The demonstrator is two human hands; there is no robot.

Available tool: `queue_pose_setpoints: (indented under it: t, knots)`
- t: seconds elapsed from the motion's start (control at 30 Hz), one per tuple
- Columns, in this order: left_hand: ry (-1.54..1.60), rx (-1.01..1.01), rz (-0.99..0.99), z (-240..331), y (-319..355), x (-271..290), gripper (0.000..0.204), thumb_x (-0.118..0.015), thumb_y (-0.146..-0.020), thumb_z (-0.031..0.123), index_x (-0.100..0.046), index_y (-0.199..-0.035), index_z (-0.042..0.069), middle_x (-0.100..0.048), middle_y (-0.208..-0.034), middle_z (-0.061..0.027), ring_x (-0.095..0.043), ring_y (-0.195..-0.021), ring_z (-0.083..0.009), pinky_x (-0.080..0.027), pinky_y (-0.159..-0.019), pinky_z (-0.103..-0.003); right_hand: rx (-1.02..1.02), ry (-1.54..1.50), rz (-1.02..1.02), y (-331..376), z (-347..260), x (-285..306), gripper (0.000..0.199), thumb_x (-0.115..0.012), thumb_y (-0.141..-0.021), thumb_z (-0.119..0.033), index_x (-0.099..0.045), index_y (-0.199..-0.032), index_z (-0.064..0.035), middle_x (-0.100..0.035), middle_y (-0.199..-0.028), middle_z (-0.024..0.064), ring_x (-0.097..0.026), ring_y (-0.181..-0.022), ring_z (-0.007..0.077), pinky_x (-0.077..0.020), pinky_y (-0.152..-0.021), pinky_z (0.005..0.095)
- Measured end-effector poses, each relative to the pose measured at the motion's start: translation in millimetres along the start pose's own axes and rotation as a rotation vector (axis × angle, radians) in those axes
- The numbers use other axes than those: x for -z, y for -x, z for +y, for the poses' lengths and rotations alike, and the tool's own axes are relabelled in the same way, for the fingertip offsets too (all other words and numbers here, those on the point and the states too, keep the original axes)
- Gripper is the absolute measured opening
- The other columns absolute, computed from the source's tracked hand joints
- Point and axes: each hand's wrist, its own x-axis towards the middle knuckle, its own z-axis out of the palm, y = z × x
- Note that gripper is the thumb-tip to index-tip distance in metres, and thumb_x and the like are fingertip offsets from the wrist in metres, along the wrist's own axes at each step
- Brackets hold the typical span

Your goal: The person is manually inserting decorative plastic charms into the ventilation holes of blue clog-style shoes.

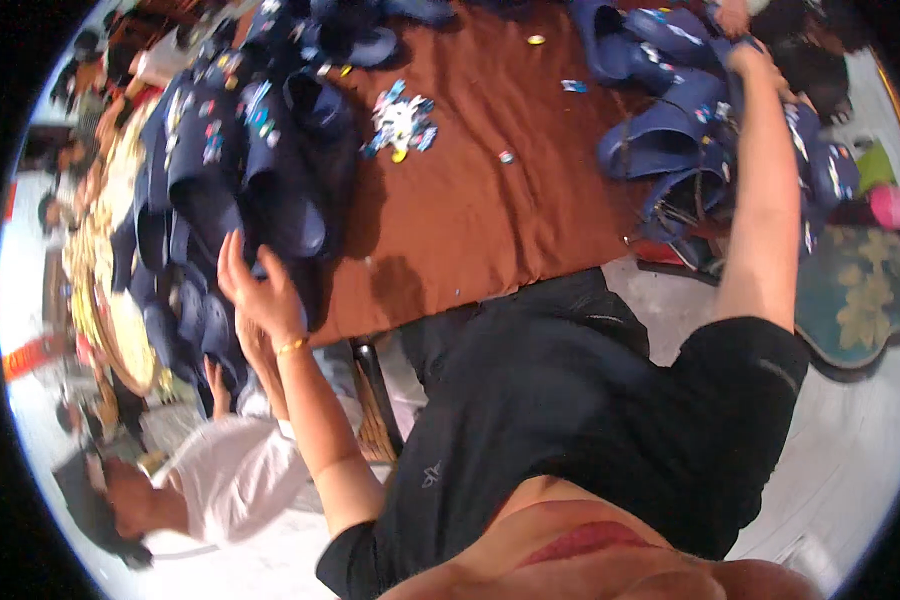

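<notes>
Brown cloth (470, 200) covers a table seen from above through a wide, curved lens, with pale floor below it. Two heaps of dark blue rubber clogs are spread over the cloth: one heap (240, 150) on the left, one heap (680, 120) on the upper right. Between them, a small cluster of colourful shoe charms (402, 122) is scattered on the bare cloth, with a few single charms lying apart from it.

The left hand (260, 290) is raised at the near edge of the left heap, palm turned towards the table. Its fingers (232, 262) are spread and slightly curled, gripping nothing; the fingertips are just beside the nearest clog, and contact cannot be told. A thin gold bracelet (292, 346) is worn on that wrist.

The right arm is stretched far across to the right heap. The right hand (752, 58) is set on top of the clogs there, touching them, but its fingers are blurred and partly hidden, so it cannot be told whether they are closed on a clog or only resting.

A black shirt (570, 420) fills the lower middle of the view. At the lower left, another person in a white top (232, 480) is seen beside the table. A teal mat with a yellow flower pattern (855, 290) lies on the floor at the right.
</notes>
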Motion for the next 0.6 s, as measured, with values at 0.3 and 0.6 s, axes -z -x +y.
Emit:
queue_pose_setpoints:
  t: [0.3, 0.6]
  knots:
    - [0.228, -0.094, -0.052, 26.7, 11.0, -9.6, 0.033, -0.058, -0.078, -0.001, -0.057, -0.111, 0.002, -0.057, -0.114, -0.0146, -0.054, -0.105, -0.0282, -0.043, -0.090, -0.036, 0.625, 0.104, 0.148, -54.4, 28.4, -4.4, 0.044, -0.058, -0.078, -0.026, -0.052, -0.119, -0.0108, -0.057, -0.117, 0.0180, -0.055, -0.107, 0.0362, -0.0420, -0.087, 0.0485]
    - [0.496, -0.190, -0.084, 89.7, 34.4, 1.3, 0.028, -0.060, -0.074, -0.005, -0.062, -0.101, 0.001, -0.061, -0.105, -0.0151, -0.059, -0.096, -0.0283, -0.047, -0.084, -0.034, 2.028, -0.460, 0.644, 305.3, -80.1, -13.7, 0.009, -0.057, -0.062, -0.011, -0.059, -0.067, -0.0034, -0.056, -0.074, 0.0120, -0.056, -0.082, 0.0286, -0.0468, -0.080, 0.0400]
